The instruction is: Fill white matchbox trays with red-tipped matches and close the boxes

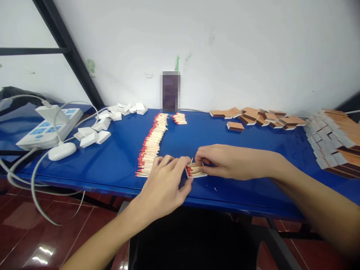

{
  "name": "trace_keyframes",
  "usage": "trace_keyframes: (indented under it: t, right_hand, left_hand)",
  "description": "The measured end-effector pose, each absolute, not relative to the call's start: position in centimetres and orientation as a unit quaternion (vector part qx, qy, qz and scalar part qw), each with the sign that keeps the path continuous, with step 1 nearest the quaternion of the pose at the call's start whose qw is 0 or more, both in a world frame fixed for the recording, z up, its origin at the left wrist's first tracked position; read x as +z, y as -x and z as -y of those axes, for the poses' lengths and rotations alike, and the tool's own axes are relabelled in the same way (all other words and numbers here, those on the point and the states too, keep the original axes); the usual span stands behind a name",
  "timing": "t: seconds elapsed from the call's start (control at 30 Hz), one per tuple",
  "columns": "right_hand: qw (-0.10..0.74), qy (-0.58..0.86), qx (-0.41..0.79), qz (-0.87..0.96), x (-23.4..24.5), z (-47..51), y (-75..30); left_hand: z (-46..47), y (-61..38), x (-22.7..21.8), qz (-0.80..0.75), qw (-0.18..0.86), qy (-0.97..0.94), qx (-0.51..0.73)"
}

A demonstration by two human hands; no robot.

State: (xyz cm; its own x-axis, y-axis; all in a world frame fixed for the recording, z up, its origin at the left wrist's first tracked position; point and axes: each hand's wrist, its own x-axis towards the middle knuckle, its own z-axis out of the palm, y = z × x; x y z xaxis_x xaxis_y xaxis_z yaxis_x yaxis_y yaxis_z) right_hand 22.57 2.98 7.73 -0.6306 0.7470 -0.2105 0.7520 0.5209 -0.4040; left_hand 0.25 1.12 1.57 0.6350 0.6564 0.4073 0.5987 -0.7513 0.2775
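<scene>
A white matchbox tray (196, 171) filled with red-tipped matches lies on the blue table near its front edge. My left hand (168, 180) grips the tray's left end between thumb and forefinger. At the tray's right end my right hand (210, 161) is closed, its fingertips down among the matches; whether it pinches any is hidden. One match stands tilted up at the tray's far side. Just left of my left hand runs a long row of loose matches (152, 146), heads to the left. A smaller bunch of matches (180, 119) lies beyond.
White tray pieces (89, 139) lie at the back left, near a power strip (50, 127) with looping cables. Brown matchbox sleeves (253, 115) are scattered at the back right. Stacked matchboxes (332, 146) stand at the far right. A pixelated dark object (171, 92) leans against the wall.
</scene>
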Motion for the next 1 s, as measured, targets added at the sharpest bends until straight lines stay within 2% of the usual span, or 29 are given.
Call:
trace_keyframes:
  t: [0.7,1.0]
  right_hand:
    - [-0.012,-0.434,-0.273,-0.859,7.97,-3.09,-22.34]
    - [0.011,-0.431,-0.253,-0.866,8.09,-3.38,-22.64]
  left_hand:
    - [-1.11,-0.17,1.77,-0.336,0.062,-0.908,0.243]
    - [-1.03,0.01,1.62,-0.332,0.059,-0.91,0.243]
